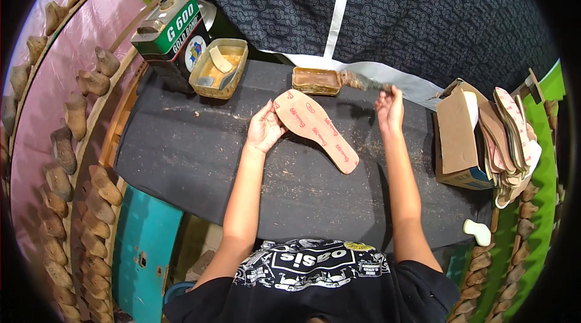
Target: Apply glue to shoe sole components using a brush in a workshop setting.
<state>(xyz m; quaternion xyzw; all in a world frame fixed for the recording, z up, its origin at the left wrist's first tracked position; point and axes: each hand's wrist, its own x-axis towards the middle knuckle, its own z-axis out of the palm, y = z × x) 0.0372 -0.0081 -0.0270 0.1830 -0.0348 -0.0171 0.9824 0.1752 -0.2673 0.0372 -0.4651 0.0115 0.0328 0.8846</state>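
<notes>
My left hand (pixel 265 128) grips the wide end of a tan insole board (pixel 315 128) with red print, thumb and fingers at its edge. The insole is held over the dark worktable, its narrow end pointing toward the lower right. In my right hand (pixel 390 110) is the dark end of a glue-crusted brush (pixel 363 83). The brush reaches left to the rim of a small rectangular glue tin (pixel 316 81) with brown contents. Whether its bristles are in the glue I cannot tell.
At the back left stand a green and black metal can (pixel 172 42) and a plastic tub (pixel 225 78) holding scraps. A cardboard box (pixel 458 135) of stacked insoles is on the right, with a white sole-shaped piece (pixel 477 232) below. Wooden shoe lasts (pixel 75 114) line racks on both sides.
</notes>
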